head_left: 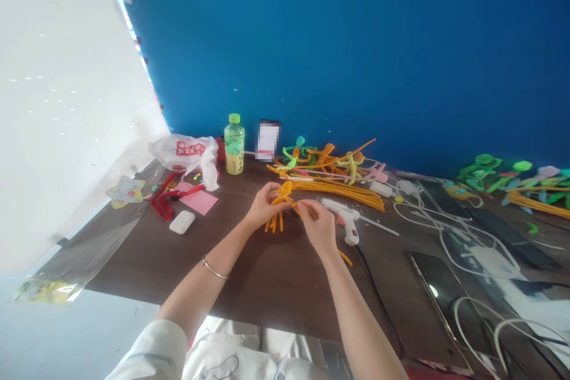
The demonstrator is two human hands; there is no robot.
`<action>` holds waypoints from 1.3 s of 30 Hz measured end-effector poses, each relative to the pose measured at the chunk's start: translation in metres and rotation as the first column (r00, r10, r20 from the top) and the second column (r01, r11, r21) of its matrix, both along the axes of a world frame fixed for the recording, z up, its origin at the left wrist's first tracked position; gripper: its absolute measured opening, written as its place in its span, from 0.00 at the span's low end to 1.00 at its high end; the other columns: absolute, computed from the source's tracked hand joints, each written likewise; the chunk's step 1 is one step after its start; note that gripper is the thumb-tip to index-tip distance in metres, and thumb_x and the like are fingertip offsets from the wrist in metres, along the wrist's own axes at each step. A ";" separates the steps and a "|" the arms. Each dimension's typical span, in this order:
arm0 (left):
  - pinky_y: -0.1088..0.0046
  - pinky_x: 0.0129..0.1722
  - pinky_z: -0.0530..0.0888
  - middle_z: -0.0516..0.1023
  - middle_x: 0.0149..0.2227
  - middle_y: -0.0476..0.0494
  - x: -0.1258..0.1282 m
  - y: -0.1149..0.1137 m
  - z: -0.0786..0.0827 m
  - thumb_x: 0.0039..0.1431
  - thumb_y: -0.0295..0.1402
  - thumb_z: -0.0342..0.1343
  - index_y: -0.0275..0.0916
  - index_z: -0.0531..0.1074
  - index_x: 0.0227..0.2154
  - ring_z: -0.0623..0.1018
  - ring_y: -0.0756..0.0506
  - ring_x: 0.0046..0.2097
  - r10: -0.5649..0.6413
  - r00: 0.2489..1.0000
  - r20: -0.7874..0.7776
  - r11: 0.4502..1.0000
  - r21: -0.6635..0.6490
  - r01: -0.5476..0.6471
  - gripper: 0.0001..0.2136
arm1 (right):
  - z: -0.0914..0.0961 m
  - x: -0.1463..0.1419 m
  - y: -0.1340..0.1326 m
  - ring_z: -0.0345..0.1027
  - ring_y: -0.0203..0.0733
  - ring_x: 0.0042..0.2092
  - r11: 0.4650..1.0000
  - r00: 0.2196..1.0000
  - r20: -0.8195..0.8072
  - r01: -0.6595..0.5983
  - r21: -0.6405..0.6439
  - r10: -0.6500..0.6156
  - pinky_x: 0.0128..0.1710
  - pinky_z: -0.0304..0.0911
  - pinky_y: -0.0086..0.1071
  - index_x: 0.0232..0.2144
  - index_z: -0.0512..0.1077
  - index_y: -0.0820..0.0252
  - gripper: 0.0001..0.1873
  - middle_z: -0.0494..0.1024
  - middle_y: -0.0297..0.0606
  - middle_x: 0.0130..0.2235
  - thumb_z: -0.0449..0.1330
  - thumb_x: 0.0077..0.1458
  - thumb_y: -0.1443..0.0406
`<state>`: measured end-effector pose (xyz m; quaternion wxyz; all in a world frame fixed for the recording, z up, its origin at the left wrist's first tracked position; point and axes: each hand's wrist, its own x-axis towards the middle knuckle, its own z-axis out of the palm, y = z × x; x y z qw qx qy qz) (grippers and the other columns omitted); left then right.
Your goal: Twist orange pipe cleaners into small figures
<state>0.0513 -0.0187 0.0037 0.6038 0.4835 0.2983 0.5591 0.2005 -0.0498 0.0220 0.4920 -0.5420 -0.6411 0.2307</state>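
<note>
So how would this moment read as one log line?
left hand: holds orange figure | right hand: touches its side | table: glue gun, upright bottle

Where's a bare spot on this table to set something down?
Bare: in front of the white case, left of the left forearm; also between it and the right forearm. Crowded: the back, with fuzzy orange stems, and the right, with cables and a dark phone.

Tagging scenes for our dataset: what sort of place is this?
Probably a craft desk; home or workshop, I can't tell. Clues: the glue gun, the bundle of orange pipe cleaners and the orange figure being handled.
</note>
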 end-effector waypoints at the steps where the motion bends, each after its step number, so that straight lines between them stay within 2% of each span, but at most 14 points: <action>1: 0.69 0.36 0.73 0.77 0.30 0.47 -0.001 0.000 0.001 0.38 0.31 0.65 0.38 0.60 0.37 0.77 0.48 0.31 -0.031 0.999 0.030 0.999 -0.021 0.031 0.23 | 0.001 0.001 0.001 0.69 0.40 0.32 0.998 0.993 -0.120 -0.010 -0.067 0.002 0.31 0.64 0.32 0.30 0.72 0.61 0.13 0.77 0.40 0.32 0.57 0.48 0.57; 4: 0.67 0.38 0.74 0.77 0.30 0.48 -0.001 -0.001 0.002 0.36 0.30 0.66 0.38 0.61 0.37 0.77 0.49 0.31 -0.090 0.989 0.120 0.990 -0.097 0.102 0.24 | 0.004 0.003 0.004 0.61 0.31 0.20 0.952 0.906 -0.424 -0.128 -0.277 -0.001 0.18 0.53 0.26 0.28 0.71 0.62 0.16 0.75 0.37 0.26 0.62 0.40 0.55; 6: 0.67 0.39 0.74 0.77 0.30 0.49 0.000 -0.003 0.003 0.36 0.30 0.67 0.37 0.62 0.36 0.77 0.50 0.31 -0.105 0.980 0.170 0.982 -0.136 0.129 0.23 | 0.003 0.002 0.004 0.53 0.26 0.16 0.908 0.826 -0.563 -0.235 -0.346 0.000 0.14 0.44 0.24 0.27 0.71 0.61 0.17 0.73 0.33 0.23 0.64 0.37 0.55; 9: 0.68 0.39 0.74 0.76 0.30 0.49 0.003 -0.005 0.004 0.35 0.30 0.67 0.37 0.63 0.36 0.77 0.50 0.31 -0.094 0.972 0.216 0.981 -0.147 0.127 0.23 | -0.001 -0.003 0.003 0.51 0.25 0.16 0.881 0.762 -0.648 -0.293 -0.371 -0.019 0.14 0.40 0.23 0.27 0.71 0.61 0.15 0.71 0.31 0.22 0.64 0.36 0.58; 11: 0.69 0.39 0.73 0.76 0.30 0.49 0.004 -0.005 0.003 0.35 0.30 0.67 0.37 0.63 0.36 0.77 0.50 0.32 -0.057 0.975 0.214 0.988 -0.128 0.086 0.23 | -0.003 -0.008 0.001 0.52 0.25 0.16 0.886 0.778 -0.627 -0.263 -0.381 -0.039 0.14 0.40 0.23 0.28 0.72 0.61 0.15 0.71 0.32 0.22 0.63 0.37 0.58; 14: 0.71 0.36 0.73 0.76 0.29 0.49 0.006 -0.005 0.001 0.36 0.30 0.67 0.38 0.62 0.36 0.77 0.50 0.31 0.027 0.983 0.179 0.996 -0.090 -0.011 0.23 | -0.005 -0.015 -0.003 0.54 0.28 0.15 0.926 0.891 -0.454 -0.144 -0.349 -0.032 0.14 0.46 0.25 0.28 0.73 0.62 0.15 0.73 0.33 0.22 0.60 0.42 0.56; 16: 0.71 0.35 0.73 0.77 0.29 0.48 0.007 -0.005 0.001 0.37 0.31 0.66 0.38 0.62 0.36 0.77 0.50 0.31 0.079 0.985 0.152 0.995 -0.068 -0.069 0.22 | -0.005 -0.018 -0.005 0.62 0.34 0.18 0.960 0.965 -0.263 -0.079 -0.268 0.006 0.18 0.55 0.28 0.27 0.74 0.62 0.15 0.74 0.36 0.22 0.57 0.45 0.55; 19: 0.70 0.36 0.73 0.77 0.30 0.47 0.008 -0.005 0.001 0.39 0.32 0.65 0.39 0.61 0.36 0.77 0.48 0.32 0.141 0.985 0.098 0.990 -0.037 -0.138 0.21 | -0.006 -0.019 -0.007 0.70 0.41 0.27 0.993 0.999 0.018 -0.035 -0.116 0.037 0.28 0.63 0.31 0.27 0.74 0.60 0.12 0.77 0.38 0.27 0.54 0.48 0.59; 22: 0.68 0.37 0.73 0.77 0.31 0.46 0.008 -0.006 0.001 0.40 0.32 0.64 0.39 0.61 0.37 0.77 0.46 0.34 0.190 0.981 0.031 0.982 0.000 -0.190 0.21 | -0.008 -0.018 -0.010 0.71 0.42 0.32 0.999 0.954 0.296 0.028 0.030 -0.036 0.33 0.63 0.32 0.31 0.74 0.59 0.12 0.78 0.39 0.33 0.52 0.51 0.63; 26: 0.68 0.39 0.72 0.77 0.32 0.44 0.008 -0.004 -0.001 0.41 0.32 0.63 0.39 0.61 0.37 0.77 0.45 0.37 0.254 0.966 -0.056 0.966 0.064 -0.251 0.20 | -0.009 -0.016 -0.012 0.70 0.40 0.33 0.971 0.804 0.567 0.053 0.235 -0.181 0.29 0.59 0.29 0.34 0.74 0.58 0.13 0.77 0.39 0.33 0.49 0.55 0.65; 29: 0.68 0.39 0.72 0.76 0.32 0.45 0.006 -0.001 -0.002 0.42 0.32 0.62 0.39 0.60 0.37 0.77 0.45 0.37 0.266 0.959 -0.096 0.962 0.093 -0.258 0.19 | -0.007 -0.011 -0.011 0.69 0.36 0.32 0.934 0.739 0.614 0.056 0.353 -0.276 0.26 0.55 0.27 0.33 0.74 0.56 0.12 0.76 0.37 0.32 0.50 0.56 0.65; 32: 0.68 0.39 0.72 0.76 0.32 0.45 0.003 0.002 -0.003 0.41 0.31 0.62 0.38 0.60 0.37 0.77 0.45 0.37 0.270 0.953 -0.135 0.960 0.117 -0.255 0.20 | -0.006 -0.004 -0.007 0.69 0.35 0.33 0.894 0.734 0.589 0.055 0.445 -0.338 0.26 0.55 0.26 0.32 0.74 0.56 0.10 0.76 0.35 0.34 0.52 0.57 0.64; 35: 0.68 0.38 0.72 0.76 0.32 0.45 0.001 0.004 -0.003 0.41 0.31 0.62 0.38 0.60 0.37 0.77 0.46 0.36 0.263 0.952 -0.157 0.962 0.114 -0.247 0.20 | -0.006 0.002 -0.003 0.69 0.34 0.34 0.872 0.755 0.577 -0.016 0.490 -0.310 0.30 0.57 0.26 0.32 0.73 0.58 0.10 0.76 0.36 0.34 0.51 0.58 0.65; 39: 0.69 0.38 0.72 0.75 0.31 0.46 0.001 0.003 -0.003 0.41 0.30 0.61 0.38 0.60 0.37 0.77 0.46 0.36 0.268 0.949 -0.163 0.961 0.114 -0.252 0.19 | -0.009 0.003 -0.001 0.69 0.35 0.35 0.882 0.771 0.600 -0.112 0.458 -0.214 0.31 0.58 0.26 0.32 0.72 0.60 0.12 0.76 0.37 0.32 0.49 0.59 0.66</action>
